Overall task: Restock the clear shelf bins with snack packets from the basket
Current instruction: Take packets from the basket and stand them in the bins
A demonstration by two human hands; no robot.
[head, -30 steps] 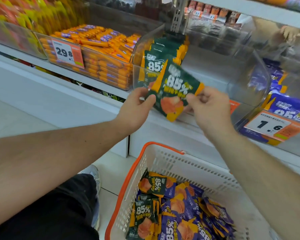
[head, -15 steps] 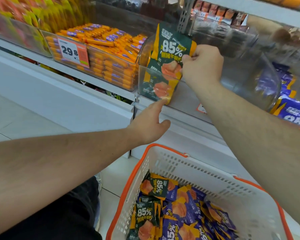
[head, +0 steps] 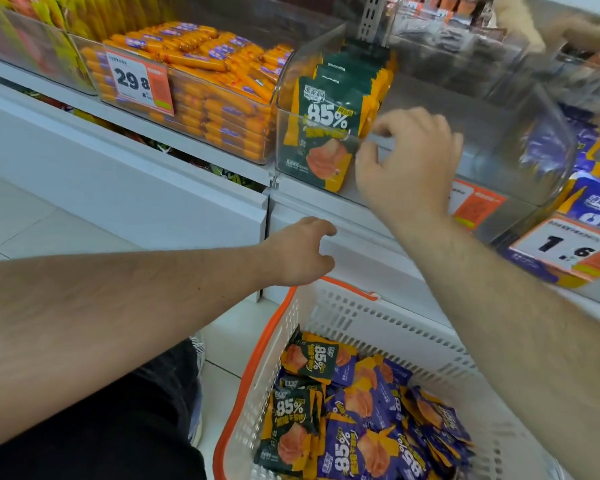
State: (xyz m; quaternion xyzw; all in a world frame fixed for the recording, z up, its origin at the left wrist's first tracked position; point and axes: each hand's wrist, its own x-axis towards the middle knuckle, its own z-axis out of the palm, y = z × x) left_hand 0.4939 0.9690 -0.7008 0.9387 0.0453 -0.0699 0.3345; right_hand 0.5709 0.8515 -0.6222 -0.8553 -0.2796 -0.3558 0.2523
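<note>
Upright in the clear bin, a row of green snack packets stands face forward against the left wall, the front one printed "85%". Just beside that front packet hovers the right hand, fingers loosely curled over the bin's front edge and holding nothing. Lower down, the left hand hangs relaxed and empty above the orange rim of the white basket, in front of the white shelf face. Inside the basket lie loose green and purple packets heaped together. Left of the clear bin sits another bin of orange sausage sticks with a "29.8" price tag. To the right, purple packets fill a bin tagged "1.6".
</note>
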